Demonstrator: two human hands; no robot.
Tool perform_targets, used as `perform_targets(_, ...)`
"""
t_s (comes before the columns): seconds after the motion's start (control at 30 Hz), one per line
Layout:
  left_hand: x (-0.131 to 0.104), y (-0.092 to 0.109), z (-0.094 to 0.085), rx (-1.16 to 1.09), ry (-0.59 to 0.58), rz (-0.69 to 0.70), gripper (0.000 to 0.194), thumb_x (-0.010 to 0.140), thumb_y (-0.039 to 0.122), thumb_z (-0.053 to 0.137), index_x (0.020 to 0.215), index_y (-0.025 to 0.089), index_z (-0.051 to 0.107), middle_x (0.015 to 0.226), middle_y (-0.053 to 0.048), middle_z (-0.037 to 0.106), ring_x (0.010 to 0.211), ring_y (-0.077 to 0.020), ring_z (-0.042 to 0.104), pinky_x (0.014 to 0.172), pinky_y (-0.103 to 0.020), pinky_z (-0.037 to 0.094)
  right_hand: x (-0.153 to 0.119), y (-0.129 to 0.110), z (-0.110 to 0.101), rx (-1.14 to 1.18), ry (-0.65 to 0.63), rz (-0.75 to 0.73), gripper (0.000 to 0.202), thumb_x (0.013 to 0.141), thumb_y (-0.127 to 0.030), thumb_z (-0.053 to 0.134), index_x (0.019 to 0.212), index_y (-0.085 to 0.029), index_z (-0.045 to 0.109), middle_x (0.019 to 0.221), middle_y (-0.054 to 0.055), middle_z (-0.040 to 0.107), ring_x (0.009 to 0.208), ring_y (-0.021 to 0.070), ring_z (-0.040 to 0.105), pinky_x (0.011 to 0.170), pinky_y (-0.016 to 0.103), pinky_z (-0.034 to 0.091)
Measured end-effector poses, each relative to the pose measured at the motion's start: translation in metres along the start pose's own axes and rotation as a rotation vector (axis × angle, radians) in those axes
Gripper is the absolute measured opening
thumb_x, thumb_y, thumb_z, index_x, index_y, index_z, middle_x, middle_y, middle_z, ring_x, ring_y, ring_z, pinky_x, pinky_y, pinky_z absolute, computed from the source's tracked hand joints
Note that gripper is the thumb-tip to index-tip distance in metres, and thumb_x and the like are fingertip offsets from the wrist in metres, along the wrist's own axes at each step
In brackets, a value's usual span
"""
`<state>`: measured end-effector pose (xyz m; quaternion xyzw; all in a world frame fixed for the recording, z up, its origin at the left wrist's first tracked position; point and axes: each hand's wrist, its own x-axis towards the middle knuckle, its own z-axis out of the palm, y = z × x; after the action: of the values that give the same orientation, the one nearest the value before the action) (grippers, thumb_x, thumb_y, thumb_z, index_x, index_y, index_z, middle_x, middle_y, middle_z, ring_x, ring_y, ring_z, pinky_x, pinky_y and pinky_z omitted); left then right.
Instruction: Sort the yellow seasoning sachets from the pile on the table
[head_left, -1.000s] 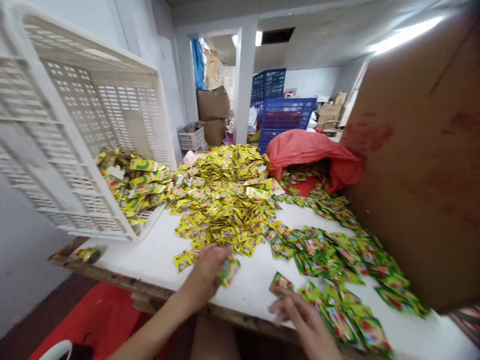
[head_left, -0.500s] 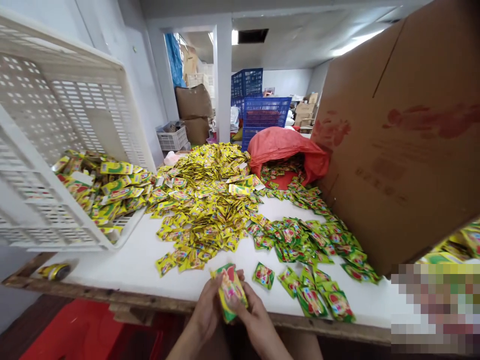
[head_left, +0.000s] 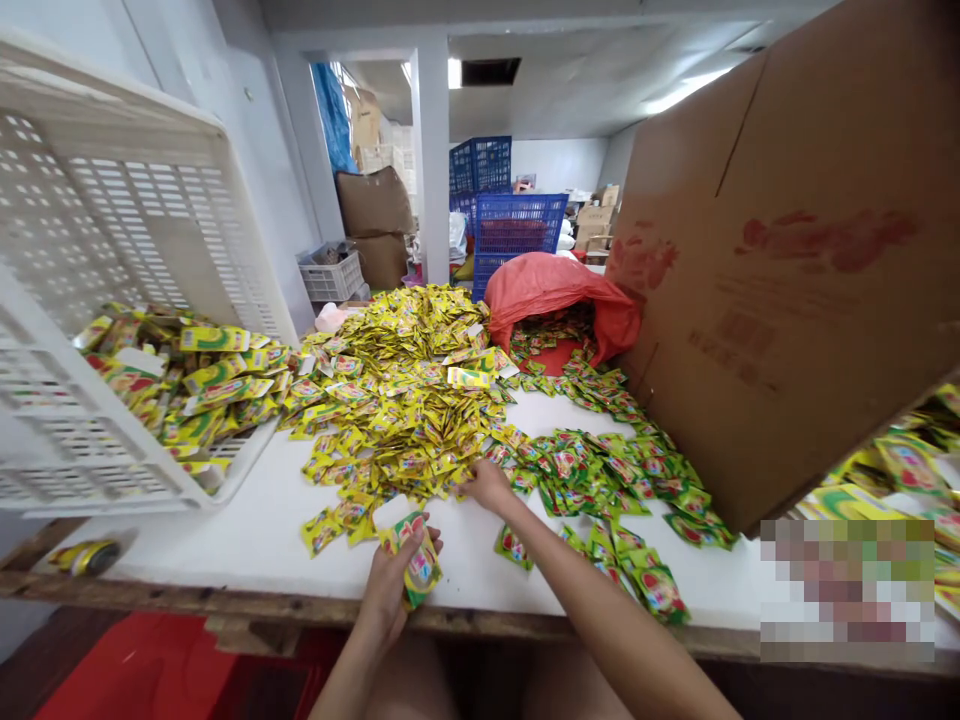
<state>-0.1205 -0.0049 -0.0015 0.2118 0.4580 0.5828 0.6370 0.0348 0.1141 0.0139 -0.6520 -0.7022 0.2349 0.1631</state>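
Note:
Near the table's front edge my left hand (head_left: 391, 580) holds a small yellow-green box (head_left: 411, 560), its white top flap standing open. My right hand (head_left: 487, 485) reaches farther in, fingers bent down at the near right edge of the yellow packets (head_left: 420, 430); whether a packet is between its fingertips is too small to tell. Right of that hand lies a heap of green packets (head_left: 574, 465). One single green packet (head_left: 513, 546) is partly covered by my right forearm.
A tipped white crate (head_left: 247, 400) with small boxes lies at the left, a dark-ended yellow can (head_left: 94, 557) before it. Behind the packets is an open red sack (head_left: 559, 290). A large carton (head_left: 780, 270) leans at the right. The table (head_left: 247, 560) has a wooden edge.
My right hand has let go of the box and moved forward to the yellow packets. My left hand has shifted left with the box, whose white flap now shows. The view has turned slightly.

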Motion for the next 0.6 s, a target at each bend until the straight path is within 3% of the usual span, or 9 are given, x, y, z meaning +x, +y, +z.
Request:
perform_targets(0.17,-0.002,0.002,0.000,0.072,-0.061,-0.019,0.044,0.063,0.032,0.072,0.100,0.013,0.059,0.077,-0.005,0.068,0.069,-0.0158,0.064,0.061,-0.024,0.051,-0.020,0.047,-0.047,0.012,-0.126,-0.040,0.028,0.070,-0.041,0.061,0.062,-0.013,0.059,0.052,-0.003,0.051,0.048,0.0083,0.042,0.047,0.020,0.029)
perform_targets(0.27,0.000,-0.001,0.008,0.152,-0.106,-0.025,0.042,0.063,0.035,0.071,0.097,0.012,0.062,0.076,-0.007,0.069,0.069,-0.0169,0.064,0.061,-0.025,0.050,-0.048,0.064,-0.055,-0.033,-0.184,-0.042,0.022,0.065,-0.035,0.065,0.058,-0.014,0.059,0.053,-0.003,0.054,0.050,0.0099,0.046,0.050,0.021,0.032)
perform_targets(0.37,0.005,-0.007,0.020,0.239,-0.128,-0.019,0.041,0.060,0.036,0.072,0.091,0.011,0.064,0.078,-0.009,0.070,0.073,-0.0187,0.064,0.065,-0.026,0.050,-0.067,0.065,-0.043,-0.115,-0.181,-0.034,0.017,0.060,-0.028,0.069,0.055,-0.015,0.059,0.065,0.003,0.060,0.069,0.0187,0.056,0.062,0.026,0.038)
perform_targets(0.47,0.009,-0.012,0.031,0.338,-0.167,-0.064,0.042,0.055,0.038,0.074,0.085,0.011,0.066,0.077,-0.010,0.070,0.073,-0.0210,0.064,0.066,-0.028,0.050,-0.074,0.057,-0.035,-0.163,-0.131,-0.032,0.009,0.063,-0.024,0.066,0.061,-0.016,0.063,0.083,0.009,0.063,0.090,0.0268,0.056,0.077,0.035,0.038)
perform_targets(0.6,0.004,-0.020,0.044,0.578,-0.277,-0.100,0.040,0.051,0.047,0.071,0.074,0.014,0.067,0.068,-0.007,0.070,0.067,-0.0250,0.064,0.060,-0.031,0.050,-0.085,0.040,-0.049,-0.135,-0.099,-0.033,0.017,0.057,-0.017,0.069,0.074,-0.015,0.065,0.078,0.009,0.066,0.085,0.0271,0.059,0.078,0.039,0.041)
